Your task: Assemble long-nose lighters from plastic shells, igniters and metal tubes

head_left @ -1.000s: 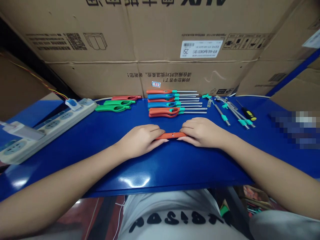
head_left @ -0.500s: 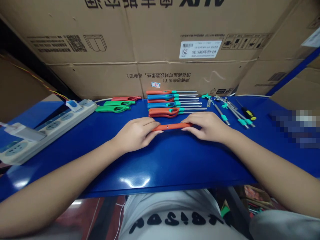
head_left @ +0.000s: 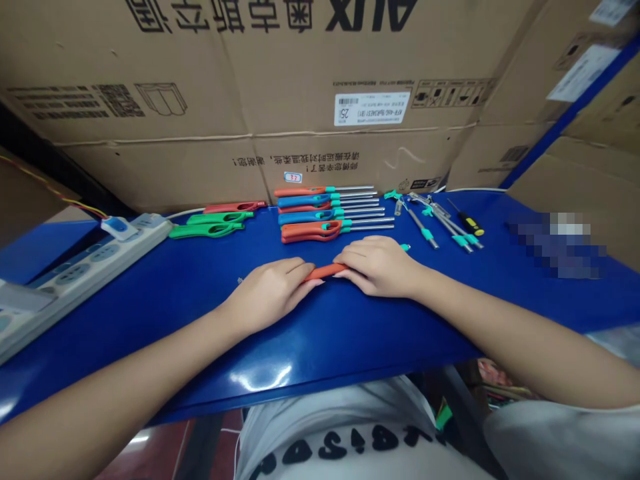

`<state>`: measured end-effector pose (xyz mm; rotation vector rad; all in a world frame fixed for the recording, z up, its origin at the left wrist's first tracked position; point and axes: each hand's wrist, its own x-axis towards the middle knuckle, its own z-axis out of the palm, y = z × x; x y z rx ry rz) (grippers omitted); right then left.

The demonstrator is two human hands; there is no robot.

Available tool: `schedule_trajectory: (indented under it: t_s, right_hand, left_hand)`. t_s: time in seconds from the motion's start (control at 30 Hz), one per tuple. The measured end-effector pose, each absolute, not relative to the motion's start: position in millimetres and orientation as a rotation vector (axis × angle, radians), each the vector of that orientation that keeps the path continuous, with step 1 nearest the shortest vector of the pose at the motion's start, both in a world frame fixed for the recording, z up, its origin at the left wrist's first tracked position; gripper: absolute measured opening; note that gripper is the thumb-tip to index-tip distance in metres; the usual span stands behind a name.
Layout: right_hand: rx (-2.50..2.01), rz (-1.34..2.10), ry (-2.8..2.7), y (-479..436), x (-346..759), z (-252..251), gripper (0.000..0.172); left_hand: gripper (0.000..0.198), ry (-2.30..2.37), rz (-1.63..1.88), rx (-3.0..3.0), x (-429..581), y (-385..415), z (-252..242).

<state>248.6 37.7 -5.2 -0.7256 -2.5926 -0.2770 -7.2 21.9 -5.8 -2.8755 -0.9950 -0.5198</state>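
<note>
Low over the blue tabletop [head_left: 330, 327], both hands hold one orange lighter handle [head_left: 325, 271], a narrow edge of it showing between them. My left hand [head_left: 273, 290] is closed round its left end, thumb below and fingers above. My right hand [head_left: 377, 267] pinches the right part, its fingers hiding that end. A small teal tip [head_left: 405, 247] shows just behind my right hand; I cannot tell whether it joins the handle. Beyond the hands lies a row of long-nosed lighters [head_left: 313, 231] in orange and blue with metal tubes pointing right.
Green and red lighter shells [head_left: 207, 230] lie at the back left, beside a white power strip [head_left: 75, 270]. Metal lighter tubes with teal ends [head_left: 445, 220] and a yellow-black screwdriver [head_left: 473, 225] lie at the back right. A large cardboard box [head_left: 280, 127] stands behind.
The view has turned slightly, shifting the table things left. My right hand has come closer to my left along the orange handle, so less of it shows. The teal tip is newly visible.
</note>
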Motion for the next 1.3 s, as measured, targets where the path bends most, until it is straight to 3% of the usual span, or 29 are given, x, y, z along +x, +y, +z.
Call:
schedule_trajectory:
  t_s: [0.33, 0.73, 0.93, 1.07, 1.3]
  right_hand:
    - [-0.890, -0.104, -2.586, 57, 275, 9, 0.023]
    - [-1.030, -0.081, -2.689, 52, 272, 14, 0.034]
    - [-0.757, 0.088, -2.659, 50, 273, 13, 0.036]
    - [-0.635, -0.019, -2.597, 51, 272, 6, 0.025]
    - [-0.548, -0.170, -2.471, 50, 273, 4, 0.020]
  left_hand:
    - [0.030, -1.016, -0.740, -2.955, -23, 41, 5]
    - [0.045, -1.051, -0.597, -2.867, -20, 39, -3]
    - [0.042, -1.000, -0.599, -2.974, -18, 34, 1]
    - [0.045, -1.007, -0.640, -3.053, -17, 33, -1]
    - [0.048, -0.897, -0.648, -3.012, -18, 33, -1]
